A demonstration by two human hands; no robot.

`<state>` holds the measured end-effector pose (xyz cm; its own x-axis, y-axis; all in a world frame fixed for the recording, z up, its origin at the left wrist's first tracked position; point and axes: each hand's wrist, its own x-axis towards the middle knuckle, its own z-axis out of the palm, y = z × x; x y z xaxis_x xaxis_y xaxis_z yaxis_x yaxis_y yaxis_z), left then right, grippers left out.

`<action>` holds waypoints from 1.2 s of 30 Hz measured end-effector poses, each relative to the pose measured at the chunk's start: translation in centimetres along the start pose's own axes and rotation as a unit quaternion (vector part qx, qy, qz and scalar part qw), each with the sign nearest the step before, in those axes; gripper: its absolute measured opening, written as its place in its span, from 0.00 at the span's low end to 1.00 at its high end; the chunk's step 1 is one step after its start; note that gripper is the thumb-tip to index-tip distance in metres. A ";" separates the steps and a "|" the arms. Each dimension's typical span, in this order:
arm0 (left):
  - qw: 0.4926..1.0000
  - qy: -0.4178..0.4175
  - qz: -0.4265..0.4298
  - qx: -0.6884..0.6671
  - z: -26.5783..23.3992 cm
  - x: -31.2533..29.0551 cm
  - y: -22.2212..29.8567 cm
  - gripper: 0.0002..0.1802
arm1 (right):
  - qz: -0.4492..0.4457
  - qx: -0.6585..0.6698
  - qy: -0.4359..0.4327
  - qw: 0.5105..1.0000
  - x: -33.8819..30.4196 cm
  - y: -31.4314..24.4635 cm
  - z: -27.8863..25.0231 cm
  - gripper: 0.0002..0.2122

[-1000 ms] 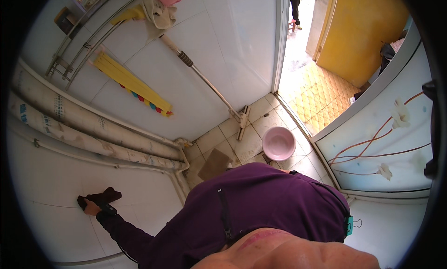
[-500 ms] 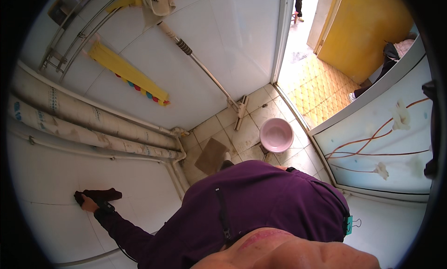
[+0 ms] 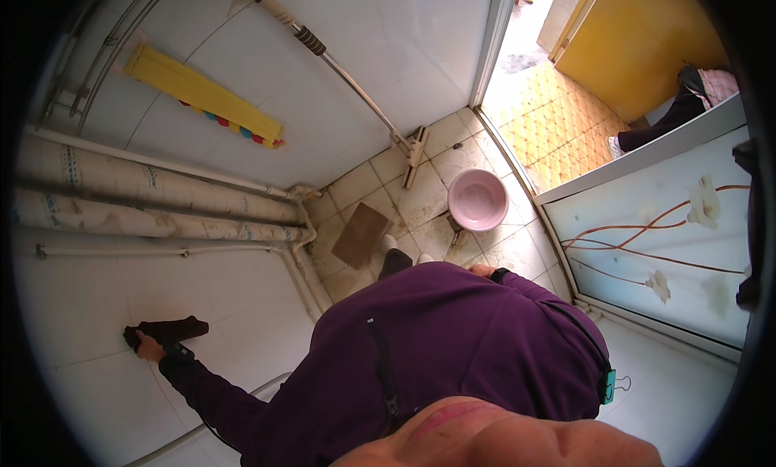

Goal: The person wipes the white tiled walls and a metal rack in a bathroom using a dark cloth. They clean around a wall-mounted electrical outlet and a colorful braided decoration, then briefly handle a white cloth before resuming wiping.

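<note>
At the far left, my left hand (image 3: 149, 348) is closed on a dark cloth (image 3: 179, 329), which lies against the white tiled wall (image 3: 89, 386). One end of the cloth trails to the right, past my fingers. Only part of my right hand (image 3: 482, 270) shows, at the front of my purple jacket (image 3: 485, 329). Its fingers are mostly hidden, and I cannot make out anything in it. Beyond it, the pink basin (image 3: 478, 211) stands on a low support above the floor tiles, with no water visible.
A long-handled squeegee mop (image 3: 356, 87) leans on the far wall beside a yellow hanging strip (image 3: 206, 91). Thick pipes (image 3: 162, 180) run along the left. A brown mat (image 3: 360, 236) lies near my feet. A flowered glass panel (image 3: 655, 240) borders the doorway, where another person's leg (image 3: 655, 134) shows.
The view has shifted, so mop, basin and mat sit higher in the picture. My right hand has come partly into sight. My left hand still holds the cloth to the wall.
</note>
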<state>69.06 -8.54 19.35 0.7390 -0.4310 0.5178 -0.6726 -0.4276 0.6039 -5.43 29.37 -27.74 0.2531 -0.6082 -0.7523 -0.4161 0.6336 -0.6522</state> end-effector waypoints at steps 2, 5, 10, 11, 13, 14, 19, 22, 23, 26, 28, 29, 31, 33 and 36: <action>1.000 0.001 -0.002 0.000 0.1 0.1 -0.2 0.37 | -0.004 0.010 0.006 1.000 0.3 0.3 -0.3 0.22; 1.000 0.002 -0.008 -0.003 0.3 0.2 -0.3 0.37 | -0.005 0.014 0.019 1.000 0.9 0.8 -0.8 0.22; 1.000 -0.001 -0.018 0.000 0.5 -0.2 0.2 0.37 | 0.015 0.003 0.042 0.999 1.6 1.6 -1.5 0.23; 1.000 -0.001 -0.021 -0.001 0.5 -0.2 0.3 0.37 | -0.011 0.011 0.045 0.999 1.6 1.6 -1.6 0.23; 1.000 -0.004 -0.027 0.002 0.5 0.0 0.3 0.38 | 0.006 -0.009 0.051 0.999 1.2 1.4 -1.8 0.23; 1.000 -0.004 -0.030 0.002 0.6 0.2 0.3 0.38 | 0.004 -0.008 0.054 0.998 1.0 1.2 -1.9 0.23; 0.999 -0.012 -0.052 0.013 1.2 2.4 -1.1 0.38 | -0.001 0.023 0.044 0.999 -0.1 -0.3 -2.4 0.23; 0.998 0.022 0.049 -0.014 1.6 3.3 -1.7 0.36 | -0.002 0.017 0.033 0.999 0.0 -0.9 -2.5 0.23; 1.000 0.013 0.022 -0.005 1.6 3.2 -1.8 0.37 | 0.000 0.009 0.029 1.000 0.2 -1.0 -2.5 0.22; 0.999 -0.001 -0.034 0.015 1.1 2.3 -1.6 0.40 | -0.009 0.010 0.023 1.000 0.8 -1.1 -2.3 0.22; 1.000 0.006 -0.023 0.007 0.6 1.4 -1.1 0.40 | -0.015 0.019 0.015 1.000 1.0 -1.1 -2.3 0.21; 1.000 0.008 -0.019 0.005 0.4 1.1 -0.8 0.39 | -0.016 0.024 0.009 1.000 1.0 -1.1 -2.3 0.21; 1.000 0.013 -0.009 -0.002 0.2 0.5 -0.3 0.39 | -0.013 0.016 0.009 1.000 0.8 -1.3 -2.3 0.21; 1.000 0.013 -0.005 -0.004 0.2 0.3 0.0 0.38 | -0.003 -0.018 0.014 1.000 0.6 -1.5 -2.4 0.21; 1.000 0.019 -0.001 -0.009 0.3 0.3 0.0 0.38 | -0.009 -0.022 0.004 1.000 0.6 -1.6 -2.6 0.21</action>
<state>69.31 -8.93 19.32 0.7410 -0.4005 0.5391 -0.6711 -0.4131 0.6156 -6.86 26.81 -26.90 0.2537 -0.6238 -0.7392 -0.4500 0.6004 -0.6611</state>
